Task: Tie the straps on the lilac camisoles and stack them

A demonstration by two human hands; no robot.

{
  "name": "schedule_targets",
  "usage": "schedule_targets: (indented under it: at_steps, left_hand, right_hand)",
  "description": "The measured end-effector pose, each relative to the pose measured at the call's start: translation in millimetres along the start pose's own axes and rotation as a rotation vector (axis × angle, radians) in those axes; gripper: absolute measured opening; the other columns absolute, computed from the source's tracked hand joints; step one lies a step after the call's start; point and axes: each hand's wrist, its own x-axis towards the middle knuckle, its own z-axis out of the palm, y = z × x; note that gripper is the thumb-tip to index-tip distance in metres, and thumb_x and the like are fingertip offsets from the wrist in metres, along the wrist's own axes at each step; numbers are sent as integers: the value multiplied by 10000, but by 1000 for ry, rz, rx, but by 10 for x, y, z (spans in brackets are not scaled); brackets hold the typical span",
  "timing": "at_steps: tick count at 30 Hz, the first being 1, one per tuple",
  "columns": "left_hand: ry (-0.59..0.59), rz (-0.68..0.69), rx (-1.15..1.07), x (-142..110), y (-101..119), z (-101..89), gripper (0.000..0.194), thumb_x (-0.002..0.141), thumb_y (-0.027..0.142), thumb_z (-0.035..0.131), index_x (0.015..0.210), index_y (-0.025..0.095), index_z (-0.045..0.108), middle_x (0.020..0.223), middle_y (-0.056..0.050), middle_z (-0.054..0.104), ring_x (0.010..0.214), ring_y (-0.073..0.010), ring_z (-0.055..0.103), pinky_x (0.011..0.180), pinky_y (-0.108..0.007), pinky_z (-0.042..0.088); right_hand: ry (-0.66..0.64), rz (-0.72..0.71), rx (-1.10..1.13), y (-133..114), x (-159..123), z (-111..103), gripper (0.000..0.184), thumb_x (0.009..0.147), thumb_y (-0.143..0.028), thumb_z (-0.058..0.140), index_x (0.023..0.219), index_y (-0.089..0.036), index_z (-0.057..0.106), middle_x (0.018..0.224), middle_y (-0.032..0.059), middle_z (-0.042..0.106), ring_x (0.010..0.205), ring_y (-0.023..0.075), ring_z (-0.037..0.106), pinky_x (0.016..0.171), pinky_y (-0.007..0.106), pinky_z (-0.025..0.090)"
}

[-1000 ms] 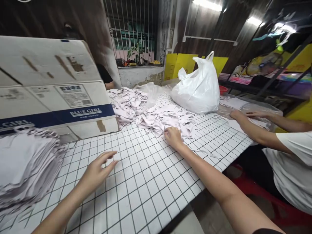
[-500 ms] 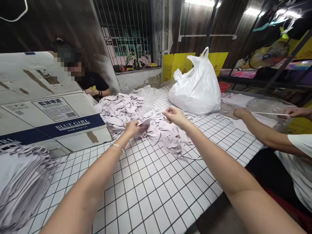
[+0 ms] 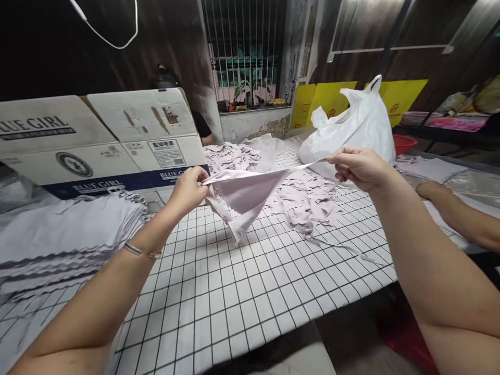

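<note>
Fabric piece (image 3: 250, 190), pale lilac: stretched above the gridded tabletop (image 3: 242, 291), near a loose fabric pile (image 3: 304, 203). Left hand (image 3: 190, 188): pinching one end. Right hand (image 3: 357, 166): pinching the narrow opposite end. Handling, as judged: keep tension light and even; grip close to the edge; let the lower point hang untwisted. White carton (image 3: 156, 125): marked "BLUE GIRL" on blue band; barcode label (image 3: 167, 152), small print illegible. Yellow board (image 3: 302, 107): unreadable.

White plastic bag (image 3: 351, 130), blue-banded cardboard (image 3: 148, 138).
</note>
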Motion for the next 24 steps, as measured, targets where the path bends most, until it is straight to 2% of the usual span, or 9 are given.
schedule_targets:
  at_steps: [4,6,8,11,15,18,20,21,24]
  left_hand:
    - [-167,-130,143,-294,-366,354,127,723,142,538,832,191,581,864,-46,631,805,-201,565,702,-280,395]
    - [-263,-192,176,-501,-549,627,125,734,139,529,836,198,572,848,-53,636,794,-212,566,666,-286,372]
    - [-314,-220,167,-691,-657,857,135,731,133,529,842,202,562,825,-54,637,770,-214,564,633,-287,352]
    - [-325,-210,139,-841,-635,1051,161,726,116,518,854,211,542,824,-44,631,773,-213,559,628,-289,349]
    - [-211,-55,83,-791,-362,1103,184,742,96,483,877,217,511,880,-38,614,813,-204,551,686,-297,381]
    - [-66,143,63,-787,-187,1061,210,735,70,480,895,202,516,918,-62,598,887,-223,544,779,-328,403]
    - [-50,175,50,-904,-168,984,245,730,54,483,927,192,532,946,-74,590,927,-233,538,828,-353,407]
    - [-105,168,13,-1000,-189,930,242,736,59,489,932,190,541,939,-71,588,912,-228,542,820,-354,417]
    - [-470,127,-223,-1344,-322,739,164,780,181,576,942,203,588,932,-44,599,850,-195,560,765,-319,456]
  right_hand:
    - [19,88,-420,466,208,163,220,709,-207,709,638,-181,503,523,-34,431,500,100,406,508,254,322]
    - [-47,157,-785,786,204,341,166,668,-170,718,637,-171,555,564,-2,487,598,150,485,590,292,362]
    - [-87,109,-1027,1061,112,583,119,643,-147,717,687,-167,609,683,40,567,745,208,542,689,333,389]
    - [-142,-134,-914,1294,-101,1090,105,730,-198,649,831,-177,628,893,72,626,877,222,560,771,339,414]
    - [-399,-467,-622,1258,-284,1935,325,725,-264,665,1036,-201,591,1091,70,627,984,218,567,807,316,435]
    - [-469,-600,-709,1123,-293,2305,303,735,-207,623,1037,-211,596,986,53,663,913,217,587,827,326,406]
    - [-368,-597,-810,1084,-286,2255,241,749,-141,564,980,-197,604,871,48,668,841,211,589,827,336,384]
    - [-345,-586,-847,1093,-291,2142,236,745,-118,549,962,-193,605,856,49,666,833,210,587,826,338,377]
    - [-558,-424,-910,1202,-351,1610,248,705,-140,612,945,-200,616,868,46,663,821,209,581,770,326,393]
